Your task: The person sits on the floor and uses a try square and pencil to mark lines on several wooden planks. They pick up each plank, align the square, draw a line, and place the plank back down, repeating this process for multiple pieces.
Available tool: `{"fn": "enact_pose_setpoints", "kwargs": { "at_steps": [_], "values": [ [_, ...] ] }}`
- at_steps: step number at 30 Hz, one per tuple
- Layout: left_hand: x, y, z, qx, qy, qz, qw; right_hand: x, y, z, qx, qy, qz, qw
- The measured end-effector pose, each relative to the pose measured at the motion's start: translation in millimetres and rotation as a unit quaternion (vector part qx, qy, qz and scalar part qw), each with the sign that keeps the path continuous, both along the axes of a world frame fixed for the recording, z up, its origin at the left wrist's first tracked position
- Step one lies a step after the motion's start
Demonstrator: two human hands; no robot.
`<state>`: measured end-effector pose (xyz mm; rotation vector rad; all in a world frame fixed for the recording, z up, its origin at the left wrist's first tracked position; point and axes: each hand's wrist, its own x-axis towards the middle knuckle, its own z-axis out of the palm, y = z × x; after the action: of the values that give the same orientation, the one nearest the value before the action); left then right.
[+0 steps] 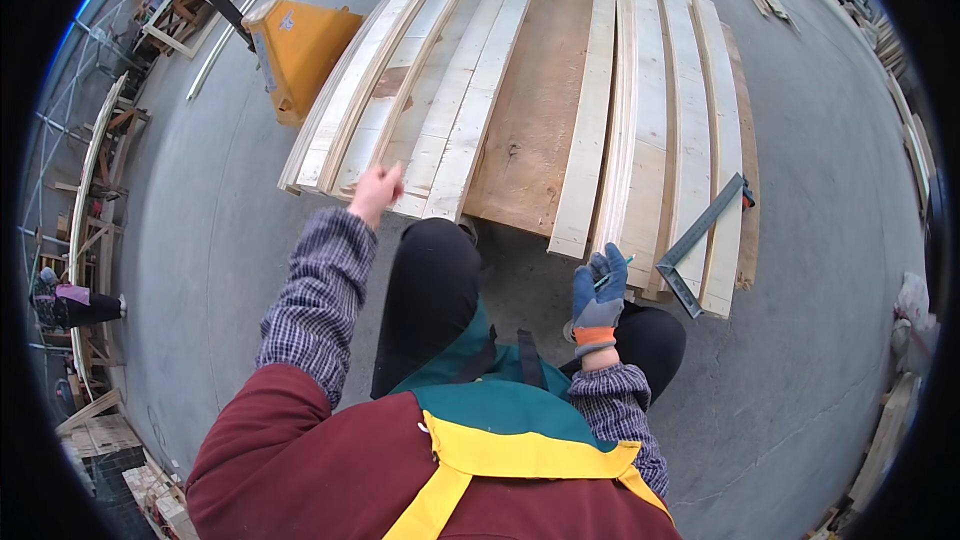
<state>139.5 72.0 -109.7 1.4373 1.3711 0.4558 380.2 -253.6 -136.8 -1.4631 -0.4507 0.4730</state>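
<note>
Pencil (614, 271) half-hidden in gloved right hand (598, 292), bare left hand (376, 191) blurred.

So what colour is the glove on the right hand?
Blue and grey glove with an orange cuff, seen in the head view.

Pale, cream-coloured planks (455, 90) lie over a browner wooden sheet (535, 110) at upper centre. An orange-yellow pallet truck (300, 45) sits upper left. The right hand (598, 292) wears a blue glove with an orange cuff. Sleeves (320, 290) are dark plaid, the floor (820, 240) grey.
</note>
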Motion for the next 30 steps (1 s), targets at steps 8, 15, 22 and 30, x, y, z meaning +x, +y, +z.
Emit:
{"fn": "enact_pose_setpoints", "kwargs": {
  "at_steps": [8,15,22,30],
  "values": [
    [17,-69,-167,-0.375,-0.297,0.282,0.832,0,-5,0,-0.054,-0.054,0.016,0.997],
    [55,-75,-144,-0.336,-0.319,0.323,0.825,-3,-11,19,-0.05,-0.075,0.003,0.996],
    [1,-162,-11,-0.175,-0.353,0.218,0.893,-21,41,62,0.084,-0.11,0.07,0.988],
    [-146,-257,106,0.46,0.072,0.006,0.885,-110,147,77,-0.065,0.169,0.127,0.975]
  ]
}}
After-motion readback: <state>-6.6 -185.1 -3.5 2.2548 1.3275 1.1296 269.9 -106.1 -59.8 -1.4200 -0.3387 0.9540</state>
